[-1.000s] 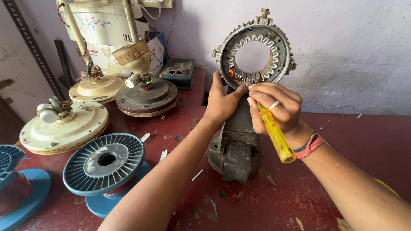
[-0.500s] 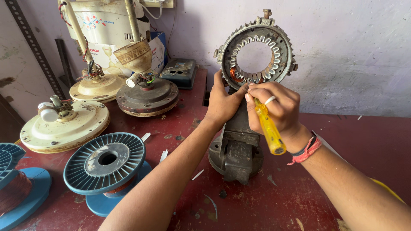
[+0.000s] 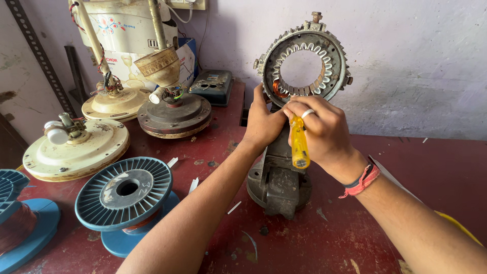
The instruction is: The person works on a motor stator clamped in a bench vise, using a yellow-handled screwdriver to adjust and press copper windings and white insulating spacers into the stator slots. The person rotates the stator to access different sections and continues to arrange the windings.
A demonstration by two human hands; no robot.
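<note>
While the left hand (image 3: 265,124) presses flat against the vise-clamped stator ring (image 3: 303,61) at upper centre, the right hand (image 3: 324,133) grips a yellow screwdriver (image 3: 299,143), tip hidden; copper windings seemingly only partly fitted.

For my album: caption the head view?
Two hands work a yellow-handled screwdriver at a round metal motor ring.

Both hands (image 3: 299,127) at vise-clamped stator ring (image 3: 304,66), yellow screwdriver (image 3: 299,144)
</note>
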